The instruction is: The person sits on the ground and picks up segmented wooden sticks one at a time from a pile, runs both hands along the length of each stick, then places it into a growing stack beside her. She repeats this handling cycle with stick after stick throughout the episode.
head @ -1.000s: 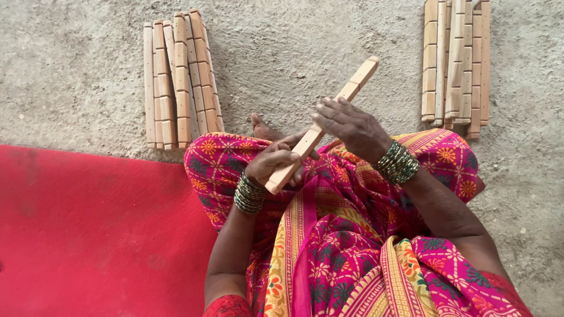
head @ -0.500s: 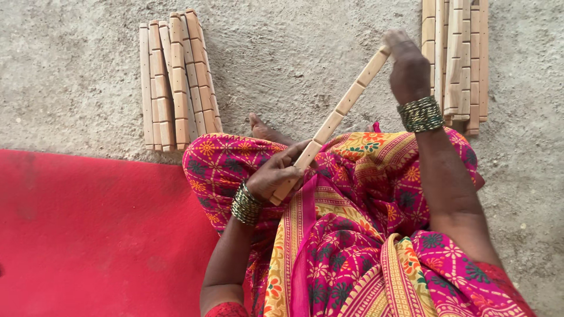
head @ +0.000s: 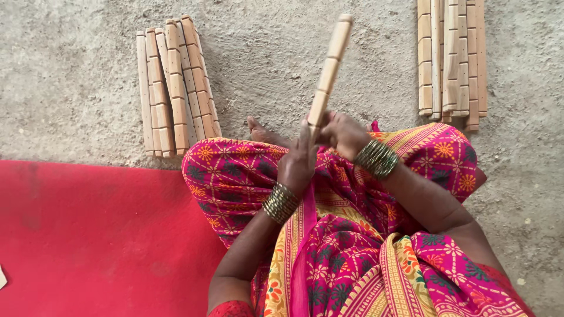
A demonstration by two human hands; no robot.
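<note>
Head view, looking straight down on a seated person in a pink patterned sari [head: 364, 235]. Both hands meet at the lower end of 1 notched wooden stick [head: 329, 70]. The left hand [head: 298, 159] lies against that end with its fingers stretched along the wood, and the right hand [head: 343, 134] is curled closed around the same end from the other side. The stick rises from the lap, above the knees, tilted slightly right, its far tip close to the top edge of the frame. Its bottom end is hidden inside the hands, so how far the wood runs below the grip cannot be told. Stacked bangles ring each wrist.

A bare foot [head: 264, 132] pokes out from under the cloth, only partly visible. To the left, a loose row of similar notched sticks [head: 173, 88] lies on the concrete floor [head: 70, 70], fanned a little at the top, well apart from the hands. To the right, a second row of sticks [head: 449, 58] is cut off by the top edge, so its full length is out of sight. A red mat [head: 88, 235] fills the lower left, running off the left and bottom edges. Bare concrete lies between the 2 piles, around the raised stick.
</note>
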